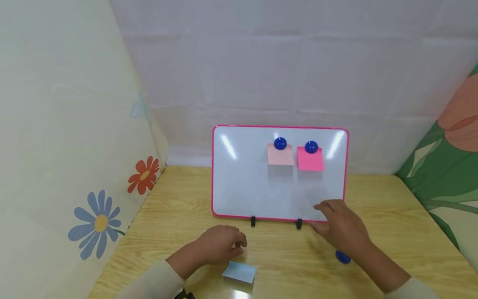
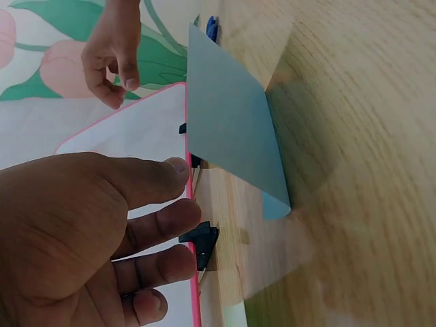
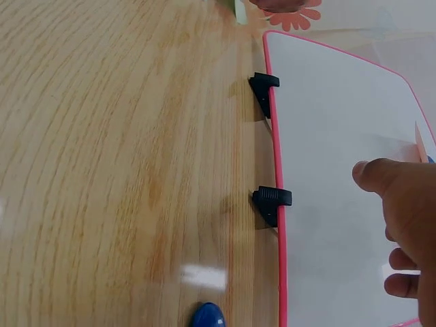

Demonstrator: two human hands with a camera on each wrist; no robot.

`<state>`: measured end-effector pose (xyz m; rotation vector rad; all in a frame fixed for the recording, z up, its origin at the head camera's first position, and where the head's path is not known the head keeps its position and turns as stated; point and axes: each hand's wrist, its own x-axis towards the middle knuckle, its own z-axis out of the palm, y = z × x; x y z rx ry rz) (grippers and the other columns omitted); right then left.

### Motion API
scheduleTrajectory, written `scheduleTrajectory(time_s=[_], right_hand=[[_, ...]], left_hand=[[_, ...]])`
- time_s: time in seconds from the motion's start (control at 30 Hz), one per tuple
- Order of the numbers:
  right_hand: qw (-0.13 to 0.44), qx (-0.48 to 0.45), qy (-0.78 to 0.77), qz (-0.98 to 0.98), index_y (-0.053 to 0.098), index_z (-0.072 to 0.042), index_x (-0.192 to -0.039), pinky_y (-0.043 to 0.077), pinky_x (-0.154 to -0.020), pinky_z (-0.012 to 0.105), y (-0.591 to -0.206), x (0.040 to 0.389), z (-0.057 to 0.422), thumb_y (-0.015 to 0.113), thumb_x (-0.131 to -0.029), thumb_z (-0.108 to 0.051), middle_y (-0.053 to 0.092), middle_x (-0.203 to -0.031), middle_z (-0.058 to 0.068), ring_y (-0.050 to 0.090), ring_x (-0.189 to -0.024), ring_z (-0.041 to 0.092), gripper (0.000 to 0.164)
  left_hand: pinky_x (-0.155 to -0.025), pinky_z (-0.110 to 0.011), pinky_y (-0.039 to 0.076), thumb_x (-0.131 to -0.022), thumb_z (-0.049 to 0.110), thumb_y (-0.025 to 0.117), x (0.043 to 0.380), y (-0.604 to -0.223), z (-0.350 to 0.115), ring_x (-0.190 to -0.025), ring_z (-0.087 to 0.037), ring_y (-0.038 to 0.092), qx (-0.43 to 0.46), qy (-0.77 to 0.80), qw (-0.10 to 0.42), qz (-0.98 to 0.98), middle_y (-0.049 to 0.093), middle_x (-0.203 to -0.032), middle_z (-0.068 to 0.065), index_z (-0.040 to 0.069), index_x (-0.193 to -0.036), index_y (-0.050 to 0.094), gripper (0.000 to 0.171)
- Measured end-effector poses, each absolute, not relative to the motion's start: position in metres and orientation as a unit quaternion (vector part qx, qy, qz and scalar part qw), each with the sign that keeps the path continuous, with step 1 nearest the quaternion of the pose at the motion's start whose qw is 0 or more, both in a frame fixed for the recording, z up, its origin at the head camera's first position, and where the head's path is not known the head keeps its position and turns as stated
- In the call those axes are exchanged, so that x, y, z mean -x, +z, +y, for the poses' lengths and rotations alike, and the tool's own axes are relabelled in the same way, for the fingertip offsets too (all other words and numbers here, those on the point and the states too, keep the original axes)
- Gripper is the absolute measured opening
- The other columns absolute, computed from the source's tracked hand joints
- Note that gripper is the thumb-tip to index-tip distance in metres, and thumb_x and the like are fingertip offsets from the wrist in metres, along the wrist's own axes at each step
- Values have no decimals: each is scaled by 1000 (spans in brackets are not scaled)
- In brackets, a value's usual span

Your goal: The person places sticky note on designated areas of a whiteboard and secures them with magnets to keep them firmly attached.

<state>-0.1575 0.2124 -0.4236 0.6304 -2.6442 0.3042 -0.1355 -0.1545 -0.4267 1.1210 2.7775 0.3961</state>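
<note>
My left hand [image 1: 220,245] hovers over the table just behind a light blue sticky note [image 1: 240,272], its fingers loosely bent and holding nothing. In the left wrist view that blue note [image 2: 228,109] stands creased, one part tilted up off the wood. My right hand [image 1: 341,226] is in front of the lower right corner of a pink-framed whiteboard [image 1: 242,174], thumb and fingers apart with nothing between them. A loose blue magnet [image 1: 343,256] lies on the table beside the right wrist. On the board, round blue magnets hold a pale pink note [image 1: 280,158] and a bright pink note [image 1: 310,162].
Two black clip feet [image 3: 272,197] support the whiteboard's bottom edge on the wooden table [image 1: 183,195]. Behind it hangs a pale creased cloth [image 1: 254,74]. Flower-printed panels flank the table, the left one [image 1: 56,145] with daisies, the right one with large green leaves [image 1: 448,178].
</note>
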Motion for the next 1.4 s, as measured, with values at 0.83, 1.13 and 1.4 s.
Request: scheduleTrajectory(time_s=[0.83, 1.13, 1.4], right_hand=[[100, -185, 91, -973, 72, -6, -118, 57, -74, 46, -428, 142, 237, 86, -81, -41, 68, -113, 11, 62, -109, 35, 53], [89, -179, 83, -976, 73, -8, -116, 57, -73, 47, -433, 136, 245, 87, -80, -42, 70, -113, 11, 64, -107, 35, 51], [68, -174, 86, -979, 74, -12, -111, 55, -69, 47, -439, 133, 252, 88, -78, -41, 71, -109, 6, 65, -102, 33, 46]], left_hand=[[-62, -23, 47, -84, 17, 79, 121, -445, -166, -74, 1, 58, -361, 128, 44, 923, 64, -85, 14, 23, -94, 77, 12], [-62, -21, 46, -81, 18, 80, 118, -452, -170, -71, 2, 53, -365, 119, 42, 922, 60, -81, 17, 23, -90, 76, 11], [-60, -22, 43, -81, 20, 82, 117, -455, -171, -69, 2, 49, -355, 111, 55, 926, 56, -79, 18, 25, -91, 76, 12]])
